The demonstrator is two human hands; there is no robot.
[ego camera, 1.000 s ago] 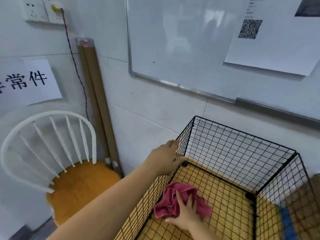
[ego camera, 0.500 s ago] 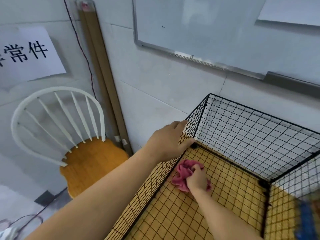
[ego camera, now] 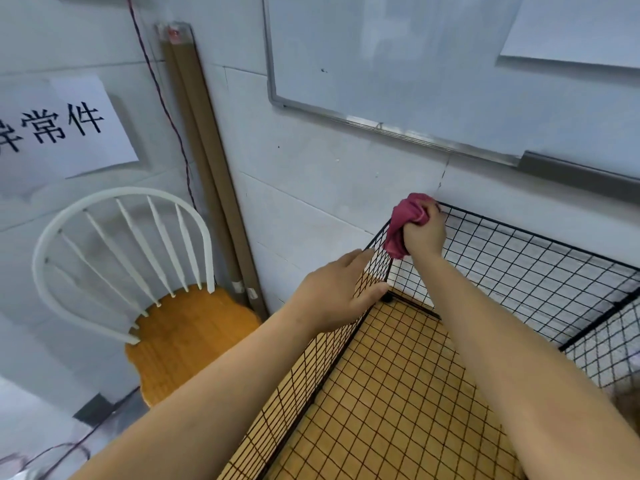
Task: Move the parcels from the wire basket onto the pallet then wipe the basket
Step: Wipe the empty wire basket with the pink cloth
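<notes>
By a white wall (ego camera: 311, 202), right grip (ego camera: 424, 233) clamps crumpled pink cloth (ego camera: 396, 237) at the corner of a black wire basket (ego camera: 519, 268); left grip (ego camera: 339, 289) clasps its side.

The wire basket (ego camera: 519, 265) is a black square grid over a yellow-orange woven floor, and the cloth (ego camera: 403, 225) is pinkish red. The chair (ego camera: 114, 258) has white spindles and an orange-brown seat; the paper sign (ego camera: 65, 129) is white with black characters.
</notes>
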